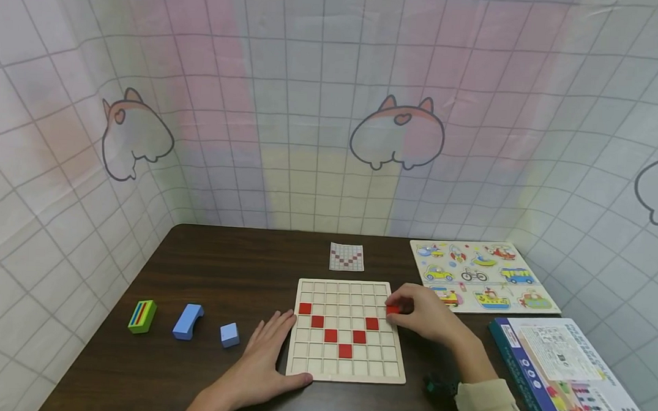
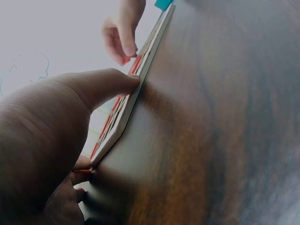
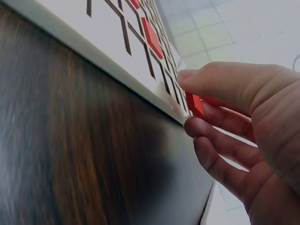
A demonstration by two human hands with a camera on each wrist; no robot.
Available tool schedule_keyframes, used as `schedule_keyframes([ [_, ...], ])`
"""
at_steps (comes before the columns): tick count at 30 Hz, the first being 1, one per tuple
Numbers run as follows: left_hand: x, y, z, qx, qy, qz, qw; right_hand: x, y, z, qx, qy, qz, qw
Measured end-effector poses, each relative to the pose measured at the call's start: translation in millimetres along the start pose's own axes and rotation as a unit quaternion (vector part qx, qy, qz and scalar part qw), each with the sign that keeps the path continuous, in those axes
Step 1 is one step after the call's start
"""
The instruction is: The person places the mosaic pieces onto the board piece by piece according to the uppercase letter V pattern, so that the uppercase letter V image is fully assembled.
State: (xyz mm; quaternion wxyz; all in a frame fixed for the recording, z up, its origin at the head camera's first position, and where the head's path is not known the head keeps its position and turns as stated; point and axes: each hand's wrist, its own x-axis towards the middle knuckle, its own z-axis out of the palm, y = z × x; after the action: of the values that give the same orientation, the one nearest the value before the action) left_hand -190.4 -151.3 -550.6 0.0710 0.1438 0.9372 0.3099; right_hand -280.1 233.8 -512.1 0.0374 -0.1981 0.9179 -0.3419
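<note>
A pale wooden grid board (image 1: 354,377) lies on the dark table, with several red square tiles (image 1: 345,351) set in its cells in a V shape. My left hand (image 1: 267,365) rests at the board's left side, fingers spread along that edge and the thumb (image 2: 110,86) against the near edge. At the right edge, my right hand (image 1: 426,314) pinches a red tile (image 3: 195,105) between thumb and fingertips, by the cells at the V's upper right end. Behind the board lies a small printed grid card (image 1: 346,257) with a similar V pattern.
To the left stand a green block with coloured stripes (image 1: 142,317), a blue arch block (image 1: 188,322) and a blue cube (image 1: 229,335). A vehicle picture puzzle board (image 1: 483,276) and a flat printed box (image 1: 575,375) lie at the right. Patterned cloth (image 1: 322,107) encloses the table.
</note>
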Motion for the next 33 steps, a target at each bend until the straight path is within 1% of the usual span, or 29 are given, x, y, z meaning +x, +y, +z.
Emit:
schedule_keyframes([
  [7,0.0,-0.1,0.1,0.0,0.0,-0.002,1.0,7.7,-4.7,6.4,0.019,-0.005,-0.004,0.9998],
  [14,-1.0,2.1,-0.1,-0.002,0.0,-0.003,1.0,12.3,-2.5,12.7,0.013,-0.005,-0.003,0.9999],
  [25,-2.1,4.9,-1.2,-0.004,-0.003,-0.009,0.9999,11.7,0.3,13.0,0.012,-0.006,0.01,0.9999],
  [33,-2.6,5.5,-2.1,-0.005,-0.007,-0.013,0.9999,10.9,4.1,12.5,0.011,-0.007,0.007,0.9999],
])
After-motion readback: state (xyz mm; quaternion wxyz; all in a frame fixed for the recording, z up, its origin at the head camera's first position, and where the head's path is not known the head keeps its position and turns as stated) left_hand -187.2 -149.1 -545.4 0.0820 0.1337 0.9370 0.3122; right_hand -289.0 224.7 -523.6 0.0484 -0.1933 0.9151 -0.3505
